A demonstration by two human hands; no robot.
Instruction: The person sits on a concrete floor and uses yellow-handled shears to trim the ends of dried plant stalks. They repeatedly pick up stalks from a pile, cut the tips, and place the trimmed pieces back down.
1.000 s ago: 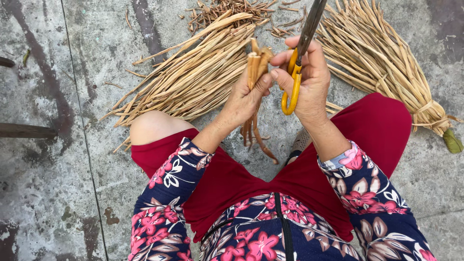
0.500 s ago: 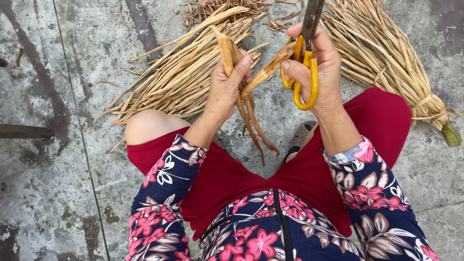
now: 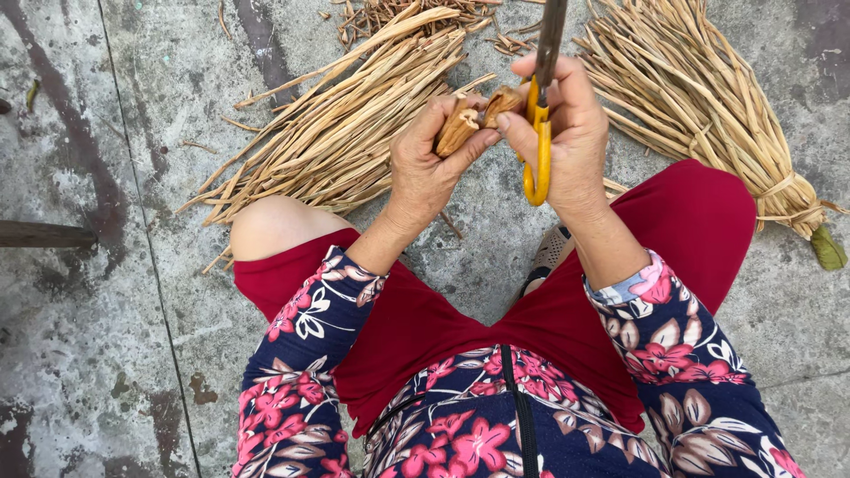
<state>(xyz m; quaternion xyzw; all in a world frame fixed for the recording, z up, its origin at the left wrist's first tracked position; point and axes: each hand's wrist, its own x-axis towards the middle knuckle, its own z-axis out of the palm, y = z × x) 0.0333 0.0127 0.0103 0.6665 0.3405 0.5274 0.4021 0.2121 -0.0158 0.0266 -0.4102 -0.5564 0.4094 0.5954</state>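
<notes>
The left hand [image 3: 425, 168] is raised above the knees with its fingers [image 3: 443, 115] curled together and clamped on a short bunch of dried brown stalks [image 3: 460, 124], thumb pressed against the near side of the bunch. The right hand [image 3: 571, 133] sits just beside it, the two hands touching at the fingertips where the stalk ends meet. The right-hand fingers are closed around a pair of scissors with yellow handles [image 3: 537, 150]; the yellow loop hangs below the palm, and the dark blades run upward out of the top edge of the view, so whether the blades are apart or together cannot be determined. The held stalks lie between the two hands, above the concrete floor [image 3: 115, 292] and clear of it. On the floor behind the left hand lies a loose fan-shaped pile of dried stalks [image 3: 336, 133]. Behind the right hand lies a second bundle of stalks [image 3: 708, 106], bound with a strip near its narrow end at the right edge of the view. Short stalk trimmings [image 3: 390, 13] are scattered at the top of the view between the two piles. The person is seated, wearing red trousers [image 3: 691, 221] and a dark floral top [image 3: 496, 425], one bare knee [image 3: 274, 226] exposed at left.
</notes>
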